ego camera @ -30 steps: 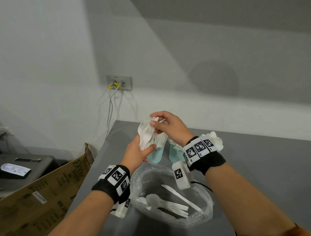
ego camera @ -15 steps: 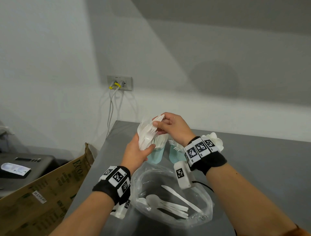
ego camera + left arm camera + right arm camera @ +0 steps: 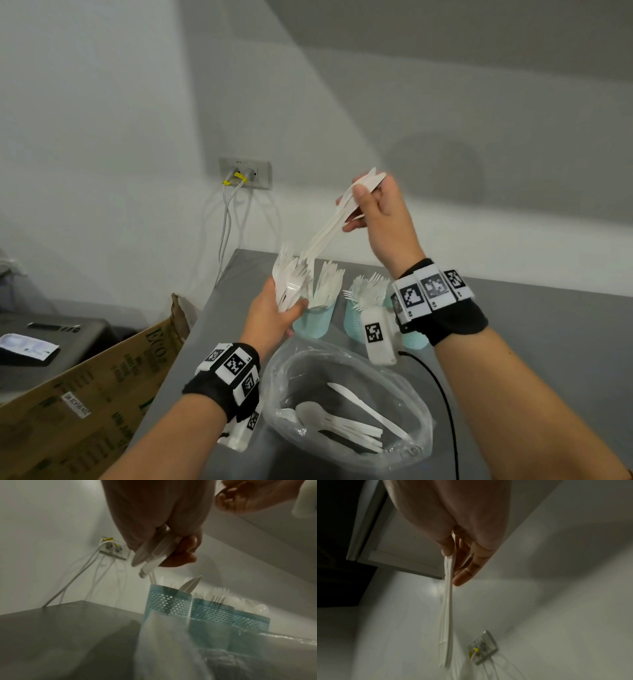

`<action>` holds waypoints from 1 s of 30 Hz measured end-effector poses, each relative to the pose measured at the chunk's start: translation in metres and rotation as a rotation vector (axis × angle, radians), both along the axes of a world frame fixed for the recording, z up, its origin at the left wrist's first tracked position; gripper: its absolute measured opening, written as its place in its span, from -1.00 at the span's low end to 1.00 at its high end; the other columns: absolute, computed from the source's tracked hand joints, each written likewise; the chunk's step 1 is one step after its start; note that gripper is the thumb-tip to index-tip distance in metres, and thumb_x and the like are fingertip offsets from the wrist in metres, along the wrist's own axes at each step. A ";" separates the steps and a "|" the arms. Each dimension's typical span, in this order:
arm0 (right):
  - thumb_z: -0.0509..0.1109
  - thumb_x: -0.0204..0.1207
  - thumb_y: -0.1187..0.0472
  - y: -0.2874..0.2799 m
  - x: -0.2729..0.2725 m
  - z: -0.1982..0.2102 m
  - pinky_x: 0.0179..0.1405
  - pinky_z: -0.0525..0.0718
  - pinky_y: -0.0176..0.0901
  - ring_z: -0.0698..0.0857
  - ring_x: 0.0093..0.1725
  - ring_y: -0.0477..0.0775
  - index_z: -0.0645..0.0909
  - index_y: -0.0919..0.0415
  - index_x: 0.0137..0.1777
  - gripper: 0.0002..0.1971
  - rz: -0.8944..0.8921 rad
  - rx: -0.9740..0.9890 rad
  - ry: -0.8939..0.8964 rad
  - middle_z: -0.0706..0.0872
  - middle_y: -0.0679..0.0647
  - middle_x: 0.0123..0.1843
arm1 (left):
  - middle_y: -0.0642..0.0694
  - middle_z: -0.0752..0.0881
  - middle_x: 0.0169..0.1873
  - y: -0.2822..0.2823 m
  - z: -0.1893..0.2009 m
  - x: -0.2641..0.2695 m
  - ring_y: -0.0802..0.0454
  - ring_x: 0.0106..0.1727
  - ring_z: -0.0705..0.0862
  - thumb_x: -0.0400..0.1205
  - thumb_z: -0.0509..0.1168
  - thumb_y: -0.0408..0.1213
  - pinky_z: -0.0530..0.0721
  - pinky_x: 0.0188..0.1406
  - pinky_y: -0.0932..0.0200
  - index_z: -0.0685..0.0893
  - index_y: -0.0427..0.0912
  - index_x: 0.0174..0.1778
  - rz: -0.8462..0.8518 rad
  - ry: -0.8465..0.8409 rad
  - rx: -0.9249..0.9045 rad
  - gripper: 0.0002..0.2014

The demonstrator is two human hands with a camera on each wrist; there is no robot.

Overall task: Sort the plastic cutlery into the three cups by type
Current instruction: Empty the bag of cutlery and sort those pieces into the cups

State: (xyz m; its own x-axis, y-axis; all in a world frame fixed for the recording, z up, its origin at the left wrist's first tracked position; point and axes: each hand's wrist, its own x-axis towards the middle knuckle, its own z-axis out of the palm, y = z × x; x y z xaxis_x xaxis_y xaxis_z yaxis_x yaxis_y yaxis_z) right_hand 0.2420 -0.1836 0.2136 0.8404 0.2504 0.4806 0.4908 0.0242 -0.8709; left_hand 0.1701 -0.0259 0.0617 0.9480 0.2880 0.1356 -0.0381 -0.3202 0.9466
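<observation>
Head: right hand (image 3: 383, 222) pinches knives (image 3: 329, 226) (blurred) above left hand (image 3: 274, 315).

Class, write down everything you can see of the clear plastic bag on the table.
The clear plastic bag is thin, transparent and crinkled, with glossy highlights. It lies on the grey table, mouth open and facing up, just in front of the three teal cups, between the person's forearms. Inside lie a few white plastic pieces: a knife lying diagonally and at least one spoon with handles beside it. Neither hand touches the bag.
</observation>
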 end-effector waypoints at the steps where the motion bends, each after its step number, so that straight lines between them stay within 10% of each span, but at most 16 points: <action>1: 0.14 0.71 0.22 -0.003 0.002 0.005 -0.30 0.74 -0.10 0.70 -0.23 0.07 0.40 0.04 -0.01 -0.92 -0.029 0.034 -0.029 0.71 0.14 -0.12 | 0.03 0.65 -0.05 0.003 -0.001 -0.001 -0.01 -0.24 0.69 0.57 0.42 -0.18 0.74 -0.51 0.12 0.41 -0.02 0.33 0.020 0.007 0.013 -0.54; 12: 0.18 0.67 0.14 0.020 0.011 -0.109 0.09 0.70 0.17 0.70 -0.08 0.14 0.49 0.14 0.13 -0.87 -0.139 -0.541 0.169 0.61 -0.03 -0.12 | 0.20 0.56 -0.16 0.008 -0.008 0.003 0.15 -0.19 0.63 0.60 0.36 -0.16 0.66 -0.55 0.21 0.39 -0.07 0.37 0.129 0.053 0.117 -0.54; 16: 0.21 0.64 0.24 0.020 0.016 -0.115 -0.03 0.72 0.08 0.67 -0.22 0.12 0.63 0.15 0.06 -0.85 -0.157 -0.589 0.212 0.64 -0.09 -0.23 | 0.15 0.57 -0.15 0.008 -0.010 0.004 0.16 -0.20 0.63 0.60 0.35 -0.17 0.64 -0.56 0.24 0.39 -0.09 0.39 0.128 0.067 0.166 -0.54; 21: 0.26 0.64 0.23 0.020 0.014 -0.117 0.05 0.59 -0.20 0.71 0.05 0.11 0.73 0.18 0.14 -0.77 -0.081 -0.808 0.182 0.78 0.10 0.13 | 0.16 0.61 -0.16 0.010 -0.013 0.007 0.09 -0.21 0.66 0.59 0.35 -0.17 0.71 -0.43 0.08 0.41 -0.06 0.36 0.134 0.067 0.218 -0.57; 25: 0.22 0.66 0.09 0.026 0.005 -0.100 0.28 0.56 -0.09 0.62 0.21 0.07 0.61 0.10 0.32 -0.70 -0.134 -0.658 0.039 0.66 0.03 0.17 | 0.00 0.67 -0.11 0.010 -0.012 0.007 -0.05 -0.17 0.69 0.58 0.33 -0.09 0.76 -0.26 -0.15 0.40 -0.04 0.32 0.149 0.073 0.290 -0.58; 30: 0.35 0.56 0.05 0.035 -0.009 -0.071 0.10 0.50 -0.26 0.54 0.04 -0.09 0.71 0.04 0.05 -0.83 -0.081 -0.582 -0.023 0.62 -0.06 0.01 | -0.03 0.69 -0.10 0.004 -0.010 0.006 -0.04 -0.14 0.70 0.59 0.33 -0.15 0.72 -0.17 -0.05 0.41 -0.09 0.28 0.146 0.053 0.330 -0.62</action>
